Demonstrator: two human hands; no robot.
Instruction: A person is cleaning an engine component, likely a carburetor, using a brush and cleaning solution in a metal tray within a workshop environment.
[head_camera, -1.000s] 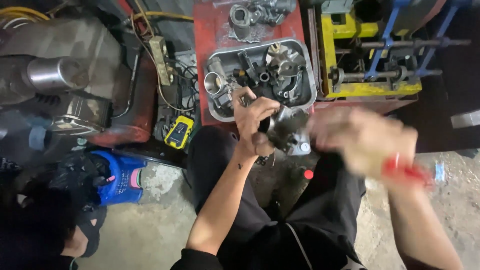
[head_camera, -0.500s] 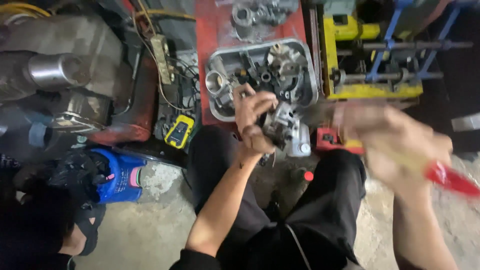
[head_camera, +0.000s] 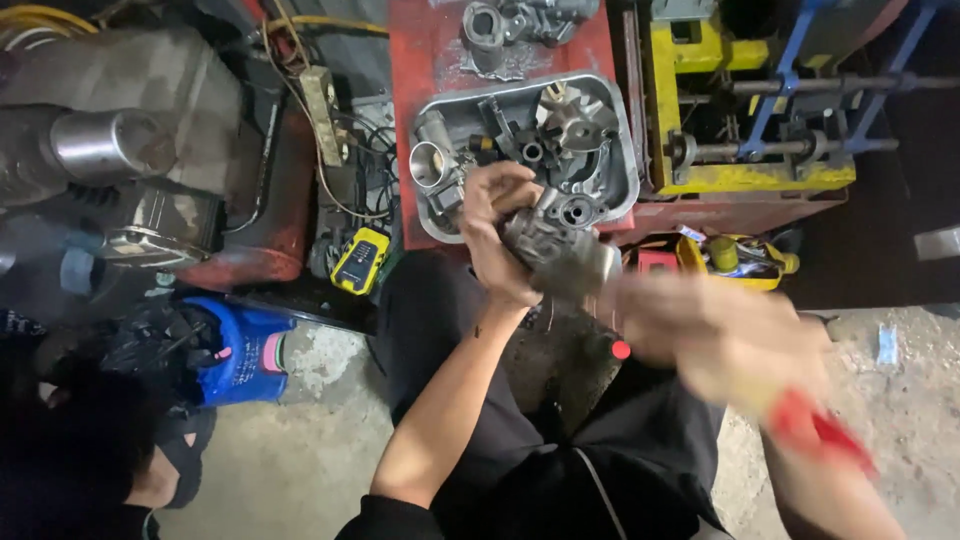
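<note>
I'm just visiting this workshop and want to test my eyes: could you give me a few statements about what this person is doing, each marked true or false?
1. The left hand grips a grey metal engine part. True.
2. The right hand holds a blue-handled tool. False: the tool handle is red, and the hand is blurred.
3. A metal tray of parts sits on a red surface. True.
4. The small yellow device lies inside the tray. False: it lies left of the tray, lower down.
5. The person's trousers are white. False: they are black.
</note>
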